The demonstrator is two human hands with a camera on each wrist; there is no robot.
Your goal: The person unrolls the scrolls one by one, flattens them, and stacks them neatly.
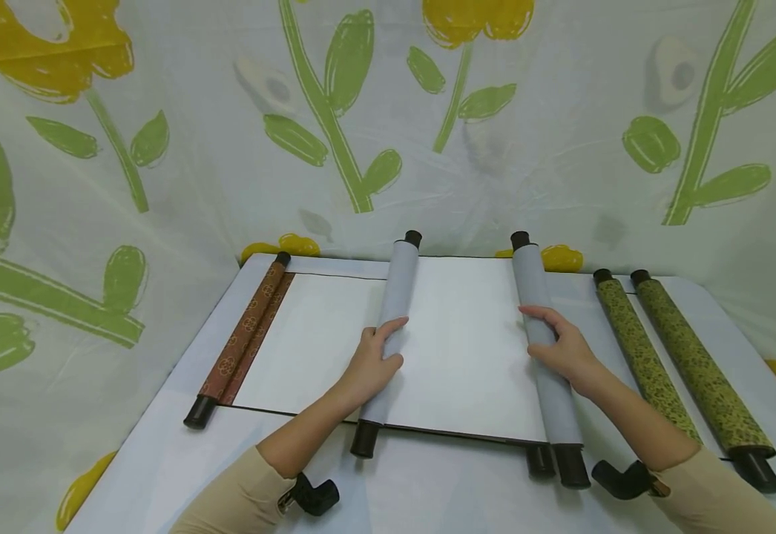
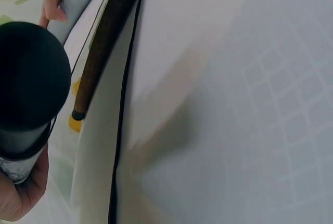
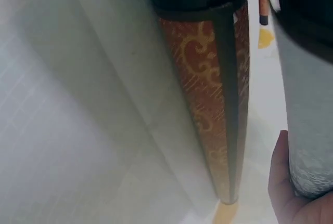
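Note:
A scroll with pale grey backing lies partly unrolled, its white paper (image 1: 464,341) spread between two rolled ends with black knobs. My left hand (image 1: 371,363) grips the left grey roll (image 1: 401,274), thumb and index finger on its near face. Around the right grey roll (image 1: 531,278) curl the fingers and thumb of my right hand (image 1: 564,348). In the left wrist view a large black knob (image 2: 31,73) hides part of the left hand. The right wrist view shows a red-brown brocade roller (image 3: 195,78) beside the right grey roll (image 3: 309,104).
Left of the grey scroll, a brown brocade roll (image 1: 244,337) borders another white sheet (image 1: 317,334) that runs under it. A black knob (image 1: 540,461) shows beneath the right grey roll. Two green patterned rolls (image 1: 702,356) lie at the right. A flower-print cloth (image 1: 455,185) hangs behind.

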